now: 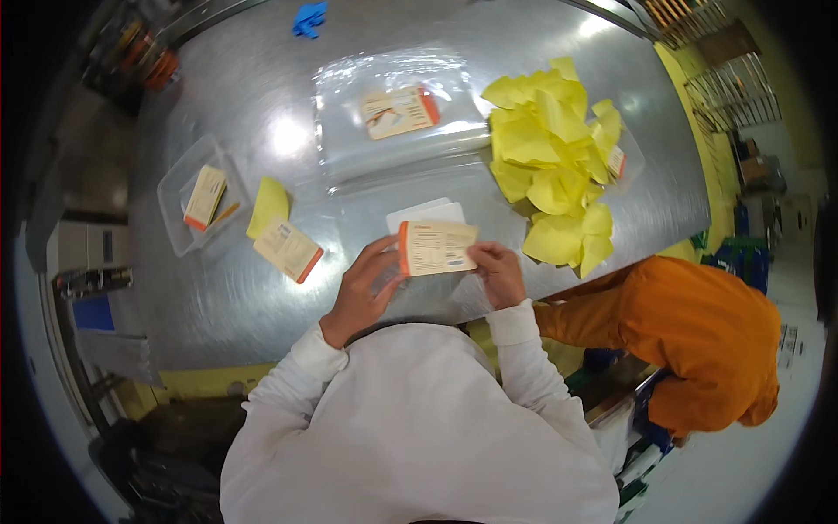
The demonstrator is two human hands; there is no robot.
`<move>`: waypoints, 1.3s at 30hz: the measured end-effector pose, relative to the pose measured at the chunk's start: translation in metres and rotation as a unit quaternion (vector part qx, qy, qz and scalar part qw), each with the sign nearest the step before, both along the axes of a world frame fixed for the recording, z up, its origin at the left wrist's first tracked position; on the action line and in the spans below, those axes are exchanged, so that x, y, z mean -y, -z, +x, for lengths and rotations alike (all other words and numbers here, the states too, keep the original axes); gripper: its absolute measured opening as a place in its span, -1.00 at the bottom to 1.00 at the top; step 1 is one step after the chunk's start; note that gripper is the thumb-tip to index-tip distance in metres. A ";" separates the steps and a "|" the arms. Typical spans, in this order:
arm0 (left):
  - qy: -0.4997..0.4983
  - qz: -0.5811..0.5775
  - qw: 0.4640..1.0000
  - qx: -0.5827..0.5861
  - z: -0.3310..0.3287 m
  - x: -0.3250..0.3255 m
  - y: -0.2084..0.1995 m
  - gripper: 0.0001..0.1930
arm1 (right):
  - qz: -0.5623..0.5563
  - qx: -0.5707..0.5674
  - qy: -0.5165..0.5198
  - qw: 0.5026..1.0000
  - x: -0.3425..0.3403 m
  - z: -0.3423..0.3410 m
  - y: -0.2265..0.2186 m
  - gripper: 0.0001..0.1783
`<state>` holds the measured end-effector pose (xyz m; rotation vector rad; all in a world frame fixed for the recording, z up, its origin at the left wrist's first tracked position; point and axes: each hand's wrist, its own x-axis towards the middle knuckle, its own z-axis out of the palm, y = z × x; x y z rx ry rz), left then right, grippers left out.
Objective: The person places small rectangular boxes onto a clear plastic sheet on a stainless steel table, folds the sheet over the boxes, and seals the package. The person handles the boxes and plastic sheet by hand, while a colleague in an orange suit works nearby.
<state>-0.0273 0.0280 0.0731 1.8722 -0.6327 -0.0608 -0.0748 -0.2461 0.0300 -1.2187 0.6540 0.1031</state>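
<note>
In front of my body, both hands hold a cream printed card (439, 247) with an orange band along its left edge. My left hand (367, 284) has its fingers at the orange end. My right hand (499, 272) pinches the opposite edge between thumb and fingers. White sheets (428, 214) lie on the table just beyond the card, partly covered by it. Left of my left hand, another cream card (288, 251) with an orange edge overlaps a folded yellow sheet (270, 205).
The steel table (262, 327) carries a clear plastic tub (170, 223) with cards and a pencil-like stick, a clear plastic package (336, 162) with a card on it, a heap of yellow sheets (559, 122) and a blue glove (309, 19). A person in orange (698, 323) stands close at right.
</note>
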 end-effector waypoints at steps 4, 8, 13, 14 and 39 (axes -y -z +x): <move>-0.024 0.117 0.993 -0.003 0.015 -0.005 0.029 -0.11 | -0.196 0.065 0.083 0.975 0.022 0.021 0.012 -0.80; -0.033 0.210 0.977 0.027 0.028 0.007 0.048 0.10 | -0.323 0.080 -0.001 0.943 0.015 0.044 0.039 -0.79; 0.009 0.264 0.965 -0.003 0.034 0.004 0.069 0.15 | -0.364 0.082 -0.044 0.927 0.007 0.050 0.057 -0.79; 0.011 0.269 0.963 0.003 0.034 0.003 0.070 0.15 | -0.362 0.084 -0.043 0.927 0.009 0.049 0.061 -0.79; -0.028 0.355 0.932 0.062 0.028 0.026 0.081 -0.26 | -0.567 -0.063 -0.207 0.795 0.024 0.073 0.011 -0.75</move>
